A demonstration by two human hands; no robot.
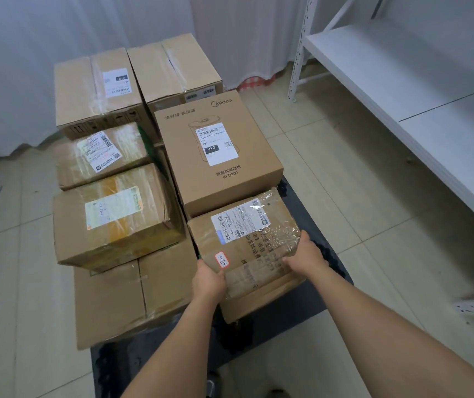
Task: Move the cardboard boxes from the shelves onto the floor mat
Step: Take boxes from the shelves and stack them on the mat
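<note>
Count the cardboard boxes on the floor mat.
7 brown cardboard boxes show: two at the back, the Midea box, two left, a flat one beneath, one in both hands. More may be hidden.

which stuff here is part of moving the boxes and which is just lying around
Part of the job:
- taped box, gripped by left hand and right hand
- Midea box
- stacked boxes
- dark floor mat
- white shelf

Just lying about:
- white curtain
- tiled floor
</note>
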